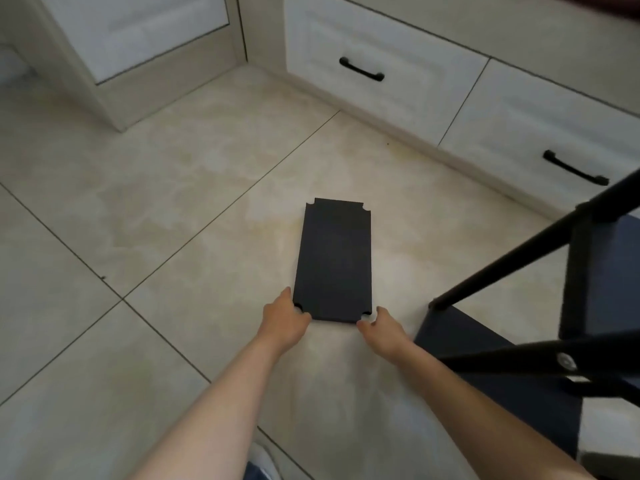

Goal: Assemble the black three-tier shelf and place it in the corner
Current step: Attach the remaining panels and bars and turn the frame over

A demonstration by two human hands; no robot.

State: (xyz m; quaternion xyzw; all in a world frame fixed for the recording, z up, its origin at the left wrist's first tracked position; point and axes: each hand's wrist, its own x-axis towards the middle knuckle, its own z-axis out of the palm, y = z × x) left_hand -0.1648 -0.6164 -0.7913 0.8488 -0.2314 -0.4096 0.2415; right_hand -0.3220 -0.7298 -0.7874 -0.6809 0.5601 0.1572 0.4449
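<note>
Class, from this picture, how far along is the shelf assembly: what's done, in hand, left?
Done: the black frame on the right has poles joined to a panel. In hand: the left hand and right hand grip the near corners of a loose black panel on the floor. Left: fit it, then stand the shelf in the corner.

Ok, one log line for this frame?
left hand grips near-left corner | right hand grips near-right corner | black shelf panel flat on floor | frame at right, partly built

One head-worn wide-angle view looks steeply down and forward at the tiled floor (173, 209), near both forearms.
</note>
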